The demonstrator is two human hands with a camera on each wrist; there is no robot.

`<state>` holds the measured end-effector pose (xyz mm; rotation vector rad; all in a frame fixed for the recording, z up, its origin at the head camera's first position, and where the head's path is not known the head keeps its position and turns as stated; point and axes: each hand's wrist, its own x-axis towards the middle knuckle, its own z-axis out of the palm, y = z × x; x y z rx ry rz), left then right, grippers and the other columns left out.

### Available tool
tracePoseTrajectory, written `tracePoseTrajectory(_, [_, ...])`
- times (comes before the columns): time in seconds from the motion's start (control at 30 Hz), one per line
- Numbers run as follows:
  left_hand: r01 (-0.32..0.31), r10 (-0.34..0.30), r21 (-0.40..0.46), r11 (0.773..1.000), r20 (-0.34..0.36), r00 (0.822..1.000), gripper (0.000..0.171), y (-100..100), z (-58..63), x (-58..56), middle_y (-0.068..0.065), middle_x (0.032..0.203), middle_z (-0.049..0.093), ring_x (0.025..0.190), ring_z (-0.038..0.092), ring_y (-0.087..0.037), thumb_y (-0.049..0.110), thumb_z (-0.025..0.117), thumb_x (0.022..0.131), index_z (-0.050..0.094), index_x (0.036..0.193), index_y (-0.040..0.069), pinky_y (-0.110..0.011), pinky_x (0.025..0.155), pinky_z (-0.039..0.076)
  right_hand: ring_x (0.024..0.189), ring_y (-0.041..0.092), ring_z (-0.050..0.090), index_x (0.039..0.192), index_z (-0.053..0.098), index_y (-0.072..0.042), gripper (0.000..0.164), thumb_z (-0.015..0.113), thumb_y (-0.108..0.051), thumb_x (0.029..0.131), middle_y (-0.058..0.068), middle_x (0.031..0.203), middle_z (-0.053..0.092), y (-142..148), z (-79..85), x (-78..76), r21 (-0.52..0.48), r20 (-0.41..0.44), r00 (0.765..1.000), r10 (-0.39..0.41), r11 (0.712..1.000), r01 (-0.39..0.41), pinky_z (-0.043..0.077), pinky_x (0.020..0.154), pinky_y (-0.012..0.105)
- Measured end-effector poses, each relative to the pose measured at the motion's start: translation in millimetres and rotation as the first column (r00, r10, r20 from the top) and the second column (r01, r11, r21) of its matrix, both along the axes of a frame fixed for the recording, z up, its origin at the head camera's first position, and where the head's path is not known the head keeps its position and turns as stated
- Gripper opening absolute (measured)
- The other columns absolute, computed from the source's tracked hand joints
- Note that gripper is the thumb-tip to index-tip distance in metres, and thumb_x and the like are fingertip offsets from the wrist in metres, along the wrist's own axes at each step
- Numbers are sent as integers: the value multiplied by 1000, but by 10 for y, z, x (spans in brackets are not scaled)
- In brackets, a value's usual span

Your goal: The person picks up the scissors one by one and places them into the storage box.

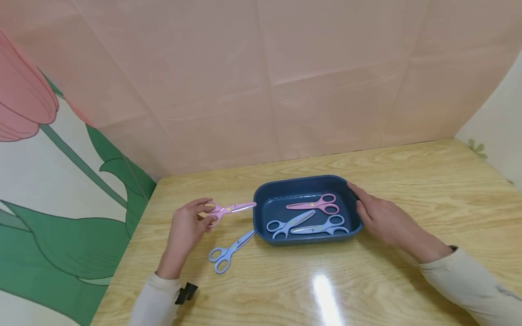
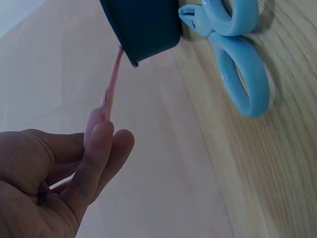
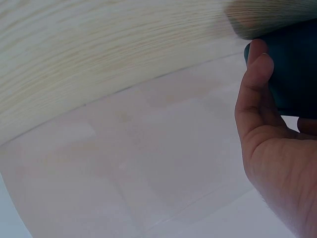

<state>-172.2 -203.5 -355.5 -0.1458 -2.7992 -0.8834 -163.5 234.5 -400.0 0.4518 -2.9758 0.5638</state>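
My left hand (image 1: 185, 226) pinches a pair of pink scissors (image 1: 230, 208) by the handle loops, blades pointing right. Their tip overlaps the left rim of a dark blue plastic bin (image 1: 307, 241) in the head view; the left wrist view has the scissors (image 2: 113, 82) edge-on, tip right at the rim. Inside the bin lie one pink pair of scissors (image 1: 322, 205) and two light blue pairs (image 1: 291, 224). At the bin's right end, my right hand (image 1: 385, 222) grips the wall, with fingers (image 3: 255, 89) against the outside.
Another light blue pair of scissors (image 1: 232, 250) lies on the wood-grain table (image 1: 428, 194), its tip close by the bin's lower left corner. Behind the table rises a pink covered wall (image 1: 261, 90). A black clip (image 1: 186, 293) sits by my left sleeve.
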Motion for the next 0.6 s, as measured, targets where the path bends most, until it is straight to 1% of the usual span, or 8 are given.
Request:
tracePoseTrajectory(0.2, [20, -20, 2, 1000, -15, 1000, 26, 89, 20, -32, -8, 121, 66, 57, 67, -9, 7, 77, 78, 73, 104, 5, -13, 43, 49, 114, 46, 57, 152, 21, -11, 53, 35, -23, 102, 28, 140, 46, 2, -7, -3, -2, -9, 1000, 10, 1000, -10, 48, 94, 60])
tracePoseTrajectory(0.4, [54, -54, 9, 998, 3, 999, 25, 186, 35, -84, -8, 123, 66, 57, 66, -8, 7, 76, 78, 73, 103, 4, -12, 45, 50, 116, 45, 57, 152, 20, -12, 54, 35, -22, 102, 27, 141, 46, 4, 0, 1, 1, -5, 1000, 4, 1000, -4, 48, 95, 59])
tracePoseTrajectory(0.6, [58, -58, 4, 998, 5, 998, 23, 266, 41, -124, -7, 124, 66, 56, 65, -7, 8, 75, 80, 74, 102, 4, -14, 42, 48, 118, 46, 55, 153, 19, -12, 54, 34, -22, 102, 27, 142, 45, 5, -2, -7, -2, 5, 1000, 7, 1000, -7, 47, 97, 60])
